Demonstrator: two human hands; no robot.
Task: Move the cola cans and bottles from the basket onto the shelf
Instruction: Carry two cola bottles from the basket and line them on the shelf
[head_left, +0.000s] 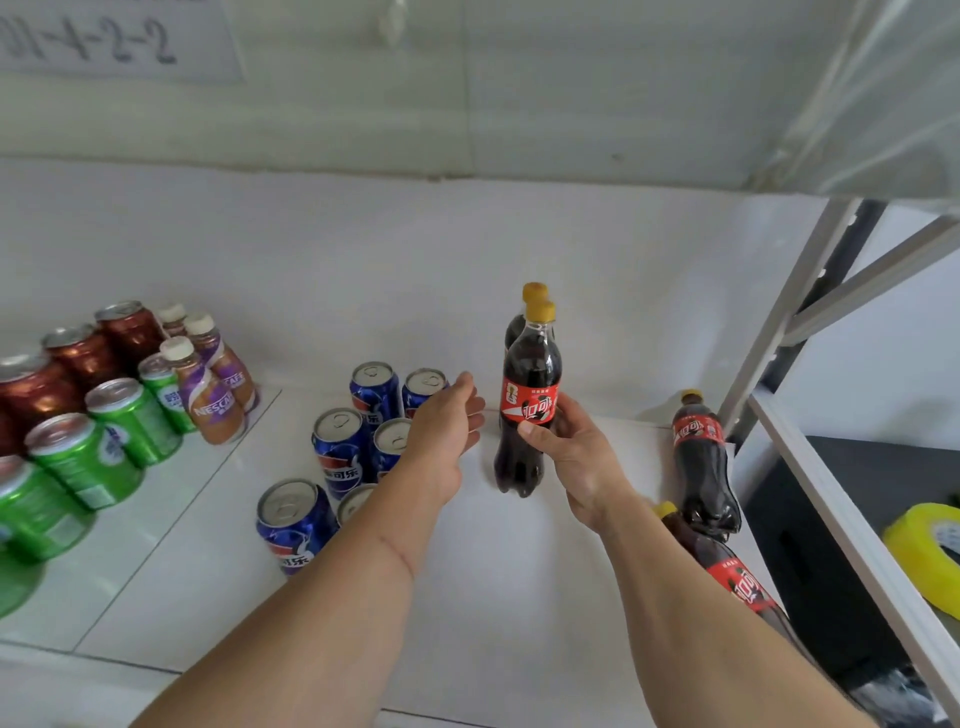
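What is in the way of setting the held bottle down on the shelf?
Nothing visible. The right hand grips the bottle at its label, its base at the bare white shelf. A second bottle stands right behind it, the blue cans sit to its left, and the open left hand is beside it.

Shop-style shelf (519, 597) stocked with drink cans (340, 449)
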